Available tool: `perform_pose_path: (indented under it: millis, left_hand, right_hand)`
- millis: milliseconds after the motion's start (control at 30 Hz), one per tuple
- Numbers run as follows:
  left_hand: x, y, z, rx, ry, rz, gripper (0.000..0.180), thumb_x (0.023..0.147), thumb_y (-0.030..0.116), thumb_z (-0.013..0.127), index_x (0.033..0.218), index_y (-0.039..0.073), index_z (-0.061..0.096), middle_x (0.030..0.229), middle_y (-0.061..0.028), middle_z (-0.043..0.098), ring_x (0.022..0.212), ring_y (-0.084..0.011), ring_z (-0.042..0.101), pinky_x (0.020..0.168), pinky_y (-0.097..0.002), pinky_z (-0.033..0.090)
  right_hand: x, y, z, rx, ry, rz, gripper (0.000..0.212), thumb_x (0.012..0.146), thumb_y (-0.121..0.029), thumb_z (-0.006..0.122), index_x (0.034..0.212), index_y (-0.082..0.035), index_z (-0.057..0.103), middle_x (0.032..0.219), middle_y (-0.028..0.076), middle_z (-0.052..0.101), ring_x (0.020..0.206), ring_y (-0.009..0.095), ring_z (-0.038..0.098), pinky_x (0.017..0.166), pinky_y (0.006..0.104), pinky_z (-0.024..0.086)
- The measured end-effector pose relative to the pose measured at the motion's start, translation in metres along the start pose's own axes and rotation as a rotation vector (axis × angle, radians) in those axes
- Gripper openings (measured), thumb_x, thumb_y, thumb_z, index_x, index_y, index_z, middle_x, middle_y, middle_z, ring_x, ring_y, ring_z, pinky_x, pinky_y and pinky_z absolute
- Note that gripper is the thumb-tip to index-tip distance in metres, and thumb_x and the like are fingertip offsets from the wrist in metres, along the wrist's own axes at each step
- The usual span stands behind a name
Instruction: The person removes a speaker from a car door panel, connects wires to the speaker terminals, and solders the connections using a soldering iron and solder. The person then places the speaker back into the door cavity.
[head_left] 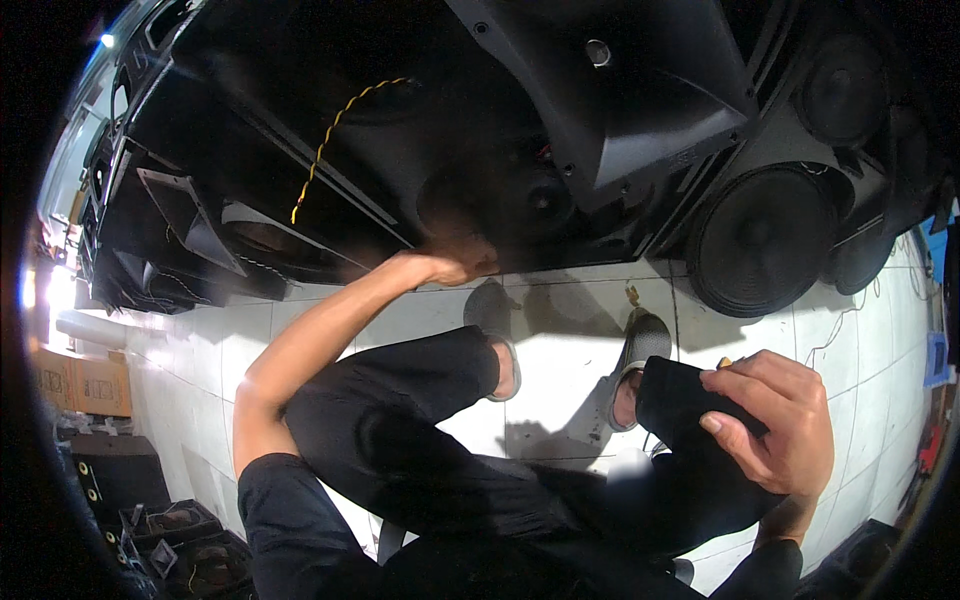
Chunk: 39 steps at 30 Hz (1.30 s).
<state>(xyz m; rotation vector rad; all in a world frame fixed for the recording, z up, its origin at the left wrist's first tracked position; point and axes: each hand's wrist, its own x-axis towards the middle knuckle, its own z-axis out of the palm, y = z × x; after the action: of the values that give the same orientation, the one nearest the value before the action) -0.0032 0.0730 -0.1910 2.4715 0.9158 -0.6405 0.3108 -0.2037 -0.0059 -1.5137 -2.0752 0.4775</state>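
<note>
My left hand [462, 262] reaches to the lower front edge of a large black speaker cabinet [290, 130]. Its fingers are smeared and partly in shadow, so what they touch cannot be made out. Inside the dark cabinet a round speaker driver [540, 203] shows faintly. A twisted yellow and black wire [322, 148] hangs out of the cabinet. Over my right trouser leg [676, 395] my right hand [775, 415] is closed, fingers curled. A small yellowish tip [726, 363] shows by its knuckles; what the fingers hold is hidden.
A black horn [655, 110] overhangs the cabinet at the top. To the right stands a cabinet with a large round woofer [762, 238]. My shoes [645, 345] stand on the white tiled floor [560, 365]. Cardboard boxes [90, 383] and black speaker parts [185, 540] lie at the left.
</note>
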Motion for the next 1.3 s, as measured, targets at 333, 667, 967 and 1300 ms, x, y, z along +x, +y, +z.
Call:
perform_pose_path:
  millis: [333, 667, 967, 1300]
  left_hand:
    - [0.138, -0.061, 0.072, -0.929, 0.669, -0.398, 0.029, 0.102, 0.023, 0.056, 0.102, -0.003, 0.069, 0.102, -0.0186, 0.073, 0.095, -0.0276, 0.07, 0.085, -0.0442, 0.055]
    - [0.194, -0.041, 0.086, -1.669, 0.794, -0.635, 0.037, 0.098, 0.031, 0.063, 0.124, 0.005, 0.063, 0.109, -0.0169, 0.069, 0.08, -0.0308, 0.068, 0.064, -0.0443, 0.055]
    - [0.215, -0.053, 0.082, -1.863, 0.706, -0.489, 0.038, 0.101, 0.025, 0.059, 0.133, 0.004, 0.057, 0.11, -0.0142, 0.067, 0.077, -0.0272, 0.063, 0.061, -0.04, 0.054]
    - [0.218, -0.061, 0.06, -1.858, 0.859, -0.44, 0.039, 0.099, 0.021, 0.061, 0.133, 0.003, 0.056, 0.108, -0.0149, 0.067, 0.078, -0.0267, 0.065, 0.058, -0.0397, 0.054]
  right_hand:
    - [0.041, -0.011, 0.015, 0.06, -0.169, -0.185, 0.032, 0.083, -0.028, 0.08, 0.092, 0.003, 0.075, 0.08, 0.016, 0.071, 0.067, 0.028, 0.07, 0.059, 0.0344, 0.054]
    - [0.075, -0.009, 0.04, 0.104, -0.253, -0.286, 0.031, 0.083, -0.03, 0.082, 0.091, 0.0, 0.078, 0.081, 0.014, 0.075, 0.072, 0.025, 0.075, 0.066, 0.0324, 0.059]
    - [0.084, 0.007, 0.022, 0.04, -0.361, -0.161, 0.031, 0.089, -0.03, 0.076, 0.094, 0.0, 0.076, 0.083, 0.016, 0.073, 0.073, 0.027, 0.073, 0.064, 0.0342, 0.058]
    - [0.098, 0.029, 0.062, 0.249, -0.155, -0.296, 0.038, 0.098, -0.023, 0.061, 0.074, 0.006, 0.065, 0.068, 0.02, 0.063, 0.066, 0.036, 0.067, 0.063, 0.0426, 0.054]
